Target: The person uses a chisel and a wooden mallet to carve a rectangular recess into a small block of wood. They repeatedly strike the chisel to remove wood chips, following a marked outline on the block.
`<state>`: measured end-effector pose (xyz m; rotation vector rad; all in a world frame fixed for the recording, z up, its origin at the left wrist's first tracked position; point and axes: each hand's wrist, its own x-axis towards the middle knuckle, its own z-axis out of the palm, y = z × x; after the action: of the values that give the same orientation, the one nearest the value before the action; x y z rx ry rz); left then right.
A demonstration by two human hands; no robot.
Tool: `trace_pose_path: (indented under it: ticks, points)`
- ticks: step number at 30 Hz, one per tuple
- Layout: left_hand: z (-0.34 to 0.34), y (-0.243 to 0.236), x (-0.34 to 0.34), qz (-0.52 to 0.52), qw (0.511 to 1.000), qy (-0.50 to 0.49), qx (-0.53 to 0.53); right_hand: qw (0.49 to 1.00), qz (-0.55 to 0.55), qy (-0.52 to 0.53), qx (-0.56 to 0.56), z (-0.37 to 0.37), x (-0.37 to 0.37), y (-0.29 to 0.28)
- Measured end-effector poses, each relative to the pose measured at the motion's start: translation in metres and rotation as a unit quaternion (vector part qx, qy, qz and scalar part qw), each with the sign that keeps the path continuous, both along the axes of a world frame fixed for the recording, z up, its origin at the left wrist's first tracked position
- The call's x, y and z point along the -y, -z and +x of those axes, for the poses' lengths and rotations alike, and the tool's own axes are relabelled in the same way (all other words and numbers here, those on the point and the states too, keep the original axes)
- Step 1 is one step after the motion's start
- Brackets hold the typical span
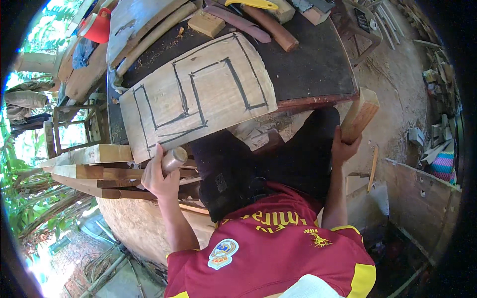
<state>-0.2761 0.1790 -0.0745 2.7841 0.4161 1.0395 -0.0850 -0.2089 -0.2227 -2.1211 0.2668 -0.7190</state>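
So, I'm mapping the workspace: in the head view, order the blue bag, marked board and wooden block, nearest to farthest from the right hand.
From the right hand:
1. Wooden block, held in it
2. Marked board, to its left
3. Blue bag, far upper left

At eight o'clock the left grip (161,181) hides one end of a wooden cylinder (175,158). At three o'clock the right grip (346,149) covers part of a wooden block (361,114). At twelve the top edge cuts off a yellow object (253,3); at five, a white shape (310,288) runs off the bottom, too little showing to name.
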Motion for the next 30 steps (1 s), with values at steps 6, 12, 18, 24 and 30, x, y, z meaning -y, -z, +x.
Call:
trace_pose_path:
  ticks: [6,12,18,24,30]
  points:
    - [-0.01,0.001,-0.005,0.019,1.0,0.004,-0.002,1.0,-0.007,-0.009,0.011,0.006,0.008,-0.004]
    - [-0.006,-0.018,0.004,-0.001,0.999,0.002,-0.049,0.999,0.0,0.033,0.001,0.007,0.008,0.004]
    - [0.032,-0.05,0.063,-0.113,0.978,0.165,-0.055,0.999,0.003,0.039,-0.013,0.012,0.012,0.011]
    - [0.102,-0.08,0.145,-0.132,0.896,0.421,-0.053,1.0,-0.026,0.003,-0.01,0.01,0.012,0.01]
    - [0.123,-0.091,0.17,-0.157,0.881,0.44,-0.08,0.998,0.043,-0.038,-0.038,0.007,0.015,-0.001]
